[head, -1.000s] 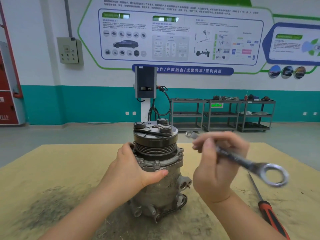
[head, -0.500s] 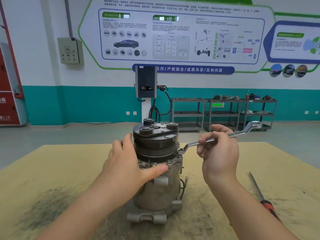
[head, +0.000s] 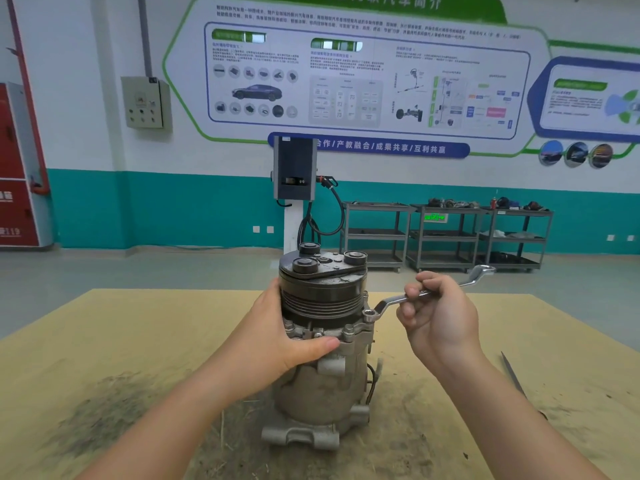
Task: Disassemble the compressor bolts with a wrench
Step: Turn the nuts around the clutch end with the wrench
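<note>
- Both hands are on the job: the left hand (head: 277, 336) is wrapped round the upright grey metal compressor with its black ribbed pulley (head: 323, 344), thumb pressed across the front of the flange, fingers out of sight behind the body.
- Just right of the compressor, the right hand (head: 437, 315) has its fingers curled round the middle of the shaft of the long silver double-ring wrench (head: 420, 294).
- That wrench's near ring sits over a small grey flange bolt (head: 369, 312) on the compressor's right shoulder; its far ring points up and away from the compressor, to the right.
- The compressor stands on its foot on the tan, soot-smudged worktable (head: 138, 341), near the middle of it.
- I'd say the step in hand is breaking that right-side bolt loose; other bolt heads along the front of the flange look seated, so most of the work is ahead.
- Next, it seems to me, comes a firm sweep of the shaft with the ring kept flat on the bolt head, while the left hand braces the compressor against twisting or tipping.
- The right forearm rises from lower right of the compressor, wrist bent back.
- A red-handled screwdriver's thin steel blade (head: 512, 374) lies well right of the compressor, at the frame's edge.
</note>
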`<state>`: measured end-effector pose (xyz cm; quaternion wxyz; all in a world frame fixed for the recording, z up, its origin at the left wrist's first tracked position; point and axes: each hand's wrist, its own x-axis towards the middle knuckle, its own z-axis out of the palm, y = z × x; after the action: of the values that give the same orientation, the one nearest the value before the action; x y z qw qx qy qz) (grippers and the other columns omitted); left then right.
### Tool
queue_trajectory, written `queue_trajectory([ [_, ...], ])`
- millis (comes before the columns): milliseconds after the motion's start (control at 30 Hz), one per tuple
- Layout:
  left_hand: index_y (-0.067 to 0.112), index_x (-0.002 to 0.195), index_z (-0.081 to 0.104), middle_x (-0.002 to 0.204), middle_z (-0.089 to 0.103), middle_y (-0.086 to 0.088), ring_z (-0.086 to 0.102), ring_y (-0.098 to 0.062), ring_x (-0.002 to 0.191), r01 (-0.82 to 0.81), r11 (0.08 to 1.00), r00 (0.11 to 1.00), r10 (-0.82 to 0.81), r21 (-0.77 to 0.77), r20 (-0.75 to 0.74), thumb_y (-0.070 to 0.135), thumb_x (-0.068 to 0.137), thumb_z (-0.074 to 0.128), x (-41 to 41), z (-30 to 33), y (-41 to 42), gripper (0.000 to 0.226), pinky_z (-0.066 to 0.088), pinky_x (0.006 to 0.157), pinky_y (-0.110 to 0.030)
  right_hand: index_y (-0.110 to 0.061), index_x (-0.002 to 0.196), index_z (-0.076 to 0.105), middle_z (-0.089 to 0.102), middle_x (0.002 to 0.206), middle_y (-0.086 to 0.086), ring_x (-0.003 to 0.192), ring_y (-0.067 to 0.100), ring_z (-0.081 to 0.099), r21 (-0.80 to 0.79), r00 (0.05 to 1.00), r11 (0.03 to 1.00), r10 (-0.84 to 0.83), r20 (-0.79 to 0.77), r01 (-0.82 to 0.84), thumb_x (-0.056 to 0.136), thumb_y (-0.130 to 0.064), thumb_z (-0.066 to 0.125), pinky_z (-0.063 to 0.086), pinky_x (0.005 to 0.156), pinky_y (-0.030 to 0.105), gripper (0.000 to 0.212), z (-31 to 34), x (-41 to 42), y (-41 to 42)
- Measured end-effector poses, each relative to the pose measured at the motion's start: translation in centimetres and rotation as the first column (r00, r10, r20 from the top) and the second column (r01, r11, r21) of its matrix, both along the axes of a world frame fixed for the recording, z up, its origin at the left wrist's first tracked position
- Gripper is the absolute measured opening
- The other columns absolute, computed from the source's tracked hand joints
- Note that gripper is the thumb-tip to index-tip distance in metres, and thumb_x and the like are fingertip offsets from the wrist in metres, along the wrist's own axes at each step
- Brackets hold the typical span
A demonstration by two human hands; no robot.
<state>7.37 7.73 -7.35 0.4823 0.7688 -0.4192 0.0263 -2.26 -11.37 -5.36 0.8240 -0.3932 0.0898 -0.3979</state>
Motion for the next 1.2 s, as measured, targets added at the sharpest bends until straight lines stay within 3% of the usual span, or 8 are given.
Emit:
queue_trajectory([
  [167,0.041,0.136,0.038,0.119,0.057,0.033,0.052,0.022,0.107,0.05,0.999,0.996,-0.05,-0.001,-0.075,0.064,0.051,0.083,1.2,0.1,0.7,0.099,0.04,0.079,0.003,-0.009,0.079,0.045,0.048,0.048,0.004,0.035,0.017,0.036,-0.01,1.0,1.0,-0.008,-0.002,0.008,0.092,-0.002,0.031,0.03,0.036,0.02,0.021,-0.5,0.3,0.7],
  [333,0.034,0.138,0.044,0.122,0.061,0.024,0.059,0.008,0.107,-0.023,0.999,0.996,0.026,0.037,-0.084,0.07,0.041,0.081,2.3,-0.2,1.1,0.11,0.047,0.089,-0.014,-0.01,0.08,0.044,0.045,0.048,0.002,0.034,0.017,0.032,0.036,0.997,0.998,-0.049,0.055,0.048,0.089,-0.002,0.032,0.027,0.037,0.019,0.017,-1.3,0.3,1.8],
  [500,0.037,0.128,0.051,0.11,0.063,0.029,0.059,0.013,0.1,-0.082,0.996,0.994,0.084,0.039,-0.063,0.076,0.038,0.077,2.5,-0.6,1.1,0.101,0.043,0.078,-0.006,-0.009,0.069,0.049,0.044,0.044,0.006,0.029,0.018,0.033,-0.052,0.961,0.975,-0.203,0.186,0.216,0.082,0.004,0.031,0.028,0.036,0.018,0.026,-2.0,-0.2,3.3],
  [567,0.043,0.119,0.052,0.103,0.063,0.033,0.059,0.018,0.094,-0.095,0.995,0.993,0.097,0.036,-0.063,0.076,0.037,0.074,2.5,-0.6,1.1,0.091,0.044,0.073,-0.005,-0.009,0.065,0.052,0.047,0.043,0.007,0.029,0.019,0.035,-0.141,0.938,0.947,-0.25,0.241,0.289,0.079,0.006,0.032,0.03,0.037,0.019,0.029,-1.9,-0.5,3.7],
  [667,0.048,0.109,0.052,0.096,0.062,0.039,0.058,0.021,0.091,-0.106,0.994,0.992,0.108,0.037,-0.059,0.076,0.037,0.074,2.6,-0.5,1.0,0.08,0.047,0.07,-0.007,-0.009,0.068,0.052,0.052,0.045,0.007,0.031,0.021,0.038,-0.271,0.901,0.879,-0.309,0.303,0.393,0.074,-0.002,0.038,0.032,0.038,0.019,0.016,-2.0,-0.8,4.6],
  [800,0.045,0.116,0.05,0.1,0.059,0.037,0.057,0.021,0.091,-0.105,0.994,0.993,0.107,0.039,-0.051,0.076,0.037,0.073,2.5,-0.5,1.0,0.088,0.045,0.073,-0.006,-0.017,0.072,0.053,0.058,0.049,0.001,0.035,0.018,0.042,-0.372,0.837,0.767,-0.376,0.398,0.522,0.078,-0.002,0.039,0.035,0.04,0.018,0.021,-2.6,-0.7,5.2],
  [933,0.047,0.114,0.049,0.096,0.058,0.04,0.054,0.025,0.089,-0.11,0.993,0.993,0.111,0.036,-0.035,0.077,0.037,0.072,2.4,-0.4,1.1,0.086,0.045,0.069,-0.005,-0.035,0.076,0.059,0.061,0.055,-0.009,0.04,0.018,0.046,-0.5,0.798,0.643,-0.325,0.507,0.58,0.084,-0.014,0.043,0.038,0.041,0.021,0.028,-2.8,-0.9,5.5],
  [1200,0.038,0.129,0.051,0.1,0.058,0.036,0.055,0.018,0.093,-0.114,0.993,0.993,0.116,0.042,-0.027,0.079,0.037,0.07,2.2,-0.2,1.1,0.103,0.04,0.071,-0.002,-0.037,0.08,0.06,0.064,0.061,-0.01,0.038,0.015,0.053,-0.581,0.796,0.557,-0.302,0.524,0.594,0.086,-0.012,0.042,0.042,0.042,0.018,0.031,-2.7,-0.8,4.6],
])
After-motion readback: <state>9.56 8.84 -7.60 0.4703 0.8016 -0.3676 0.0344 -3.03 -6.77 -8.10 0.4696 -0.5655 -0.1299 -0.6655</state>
